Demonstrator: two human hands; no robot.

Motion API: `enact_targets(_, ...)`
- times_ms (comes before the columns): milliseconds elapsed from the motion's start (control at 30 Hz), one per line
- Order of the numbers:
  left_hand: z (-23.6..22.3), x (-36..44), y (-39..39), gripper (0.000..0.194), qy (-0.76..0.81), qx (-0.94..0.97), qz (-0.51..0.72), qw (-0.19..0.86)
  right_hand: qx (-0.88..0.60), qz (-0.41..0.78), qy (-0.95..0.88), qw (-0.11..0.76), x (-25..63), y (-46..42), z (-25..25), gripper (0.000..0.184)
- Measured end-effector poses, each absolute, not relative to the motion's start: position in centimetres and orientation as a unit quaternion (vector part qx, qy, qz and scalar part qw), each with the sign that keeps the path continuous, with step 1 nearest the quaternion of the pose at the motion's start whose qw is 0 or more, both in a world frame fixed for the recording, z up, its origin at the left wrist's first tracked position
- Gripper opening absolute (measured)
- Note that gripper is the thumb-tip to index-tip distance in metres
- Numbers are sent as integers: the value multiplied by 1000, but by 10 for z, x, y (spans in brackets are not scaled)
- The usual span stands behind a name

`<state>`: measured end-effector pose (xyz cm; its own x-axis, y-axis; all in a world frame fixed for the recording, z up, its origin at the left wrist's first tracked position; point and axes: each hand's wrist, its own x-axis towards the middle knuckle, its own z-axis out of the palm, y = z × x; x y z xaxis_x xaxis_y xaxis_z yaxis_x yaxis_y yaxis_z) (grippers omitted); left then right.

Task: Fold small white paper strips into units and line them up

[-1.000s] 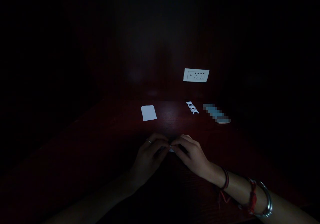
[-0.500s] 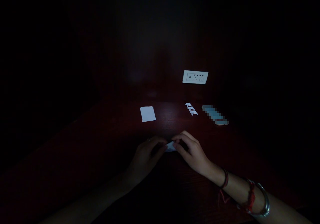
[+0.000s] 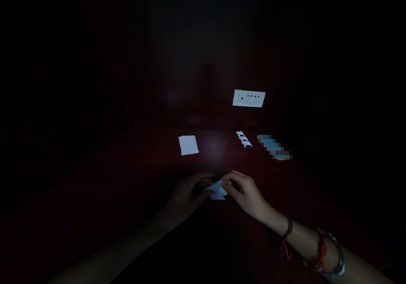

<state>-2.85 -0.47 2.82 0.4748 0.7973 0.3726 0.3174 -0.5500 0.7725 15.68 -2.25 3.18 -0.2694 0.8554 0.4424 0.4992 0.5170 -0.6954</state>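
Between my hands, low over the dark red table, is a small folded piece of white paper [image 3: 217, 191] with pointed corners. My left hand [image 3: 187, 194], in deep shadow, has its thumb and fingers closed on the paper's left side. The thumb and fingers of my right hand [image 3: 244, 190] pinch its upper right part. Cords and a metal bangle circle my right forearm. Beyond my hands, a stack of white square paper sheets [image 3: 188, 145] lies to the left. Several small folded paper pieces [image 3: 244, 139] form a slanting row to the right.
A phone-shaped object [image 3: 273, 147], blurred by pixels, lies at the right of the dark red table [image 3: 142, 157]. A white socket panel [image 3: 249, 98] is set in the wall behind. The surroundings are very dark.
More of the folded paper shows between my hands now, its lower edge and pointed corners included. My right hand has shifted slightly right and down. The view has moved a little.
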Motion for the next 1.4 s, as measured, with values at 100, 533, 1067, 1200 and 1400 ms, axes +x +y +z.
enact_targets(100,27,-28,-4,28,361,784,379,335,-429,233,-774,404,156,-22,32,10)
enact_targets(533,26,-26,-4,25,355,781,343,383,-445,220,-773,396,151,-25,36,9)
enact_targets(1067,15,-27,-6,49,360,850,309,230,-466,220,-797,315,161,-18,25,12)
enact_targets(1200,13,-26,-6,37,347,887,282,113,-458,190,-820,286,163,-18,22,14)
enact_targets(1400,11,-32,-3,17,289,935,206,23,-433,159,-849,259,165,-19,20,17)
